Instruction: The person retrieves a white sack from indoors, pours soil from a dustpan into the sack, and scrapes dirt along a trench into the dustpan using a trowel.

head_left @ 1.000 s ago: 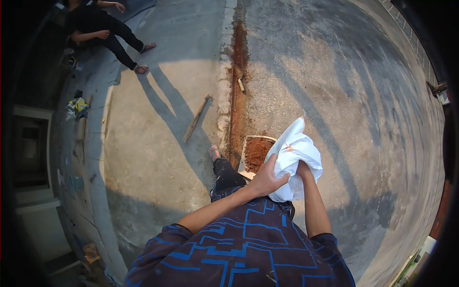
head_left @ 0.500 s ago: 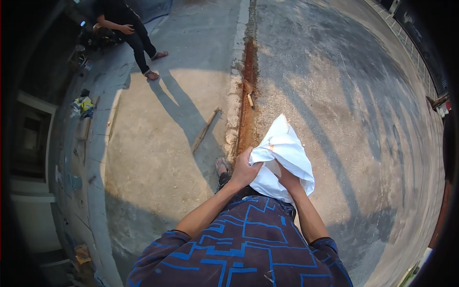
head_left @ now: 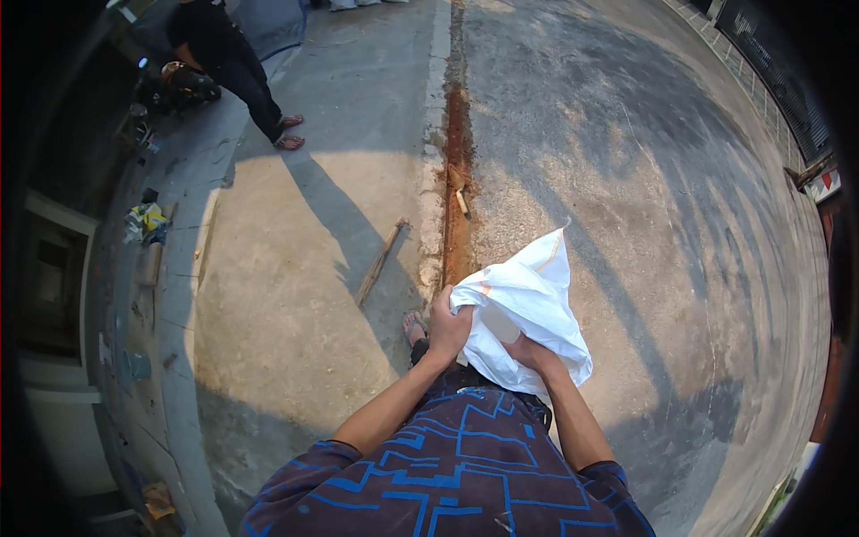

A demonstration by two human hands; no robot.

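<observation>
A white woven sack [head_left: 537,282] with orange stitching or stripes hangs in front of my body, its mouth facing me. My left hand [head_left: 449,327] is closed on the left rim, bunching the fabric. My right hand [head_left: 531,353] reaches into the mouth, its fingers partly hidden by the folds. A pale greyish patch [head_left: 499,324] shows inside the opening beside that hand; I cannot tell whether it is lining or an object.
A narrow trench [head_left: 459,242] of reddish soil runs ahead, with a trowel-like tool [head_left: 461,199] lying in it. A wooden stick [head_left: 382,259] lies on the concrete to the left. Another person [head_left: 237,67] stands farther off, near a motorcycle [head_left: 183,88].
The sack's top has swung right and spread wider. My right hand has drawn back slightly, showing more of itself. The other person's legs have come closer together, and their hand has moved.
</observation>
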